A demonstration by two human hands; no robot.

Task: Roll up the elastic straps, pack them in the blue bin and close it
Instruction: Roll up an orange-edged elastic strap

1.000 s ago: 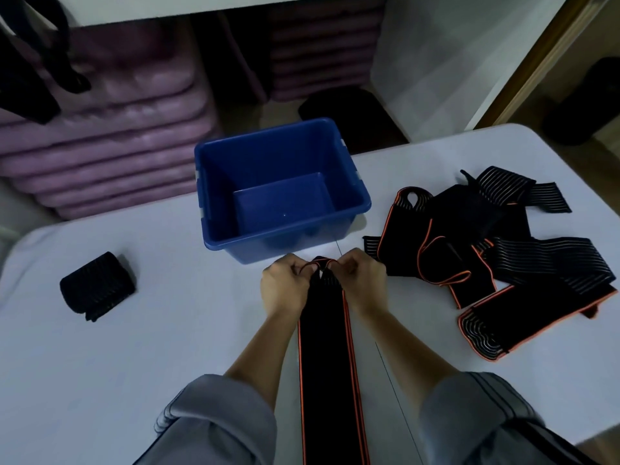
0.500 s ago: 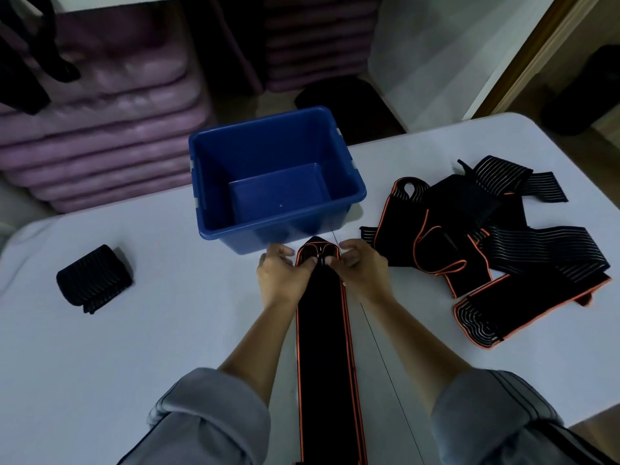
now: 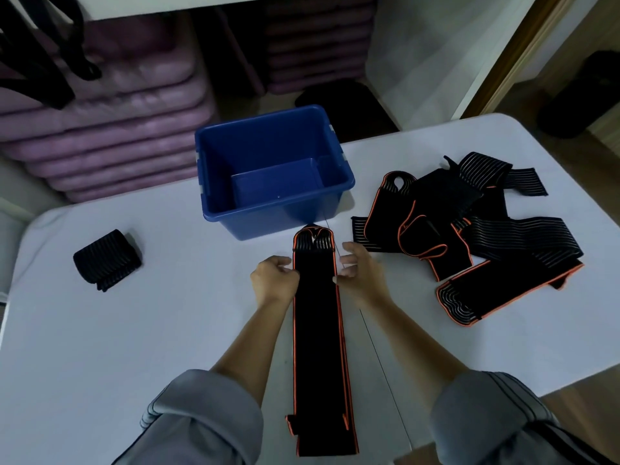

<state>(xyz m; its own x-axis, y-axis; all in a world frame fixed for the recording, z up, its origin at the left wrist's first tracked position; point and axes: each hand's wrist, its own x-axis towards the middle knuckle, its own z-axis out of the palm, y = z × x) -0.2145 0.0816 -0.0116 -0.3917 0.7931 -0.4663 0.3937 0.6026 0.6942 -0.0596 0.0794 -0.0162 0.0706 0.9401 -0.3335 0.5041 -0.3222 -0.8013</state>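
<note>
My left hand (image 3: 273,280) lies with fingers curled against the left edge of the strap (image 3: 318,330); I cannot tell whether it pinches the edge. My right hand (image 3: 360,273) sits just beside the right edge, fingers loosely curled, thumb touching the edge, holding nothing. The strap lies flat on the table (image 3: 134,330), its looped far end just before the bin (image 3: 268,223), which stands open. A roll (image 3: 107,260) lies well left; the pile (image 3: 469,236) lies right.

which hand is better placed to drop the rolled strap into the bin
Left, probably: the rolled strap lies left of the left hand; the right hand would cross the flat strap.
</note>
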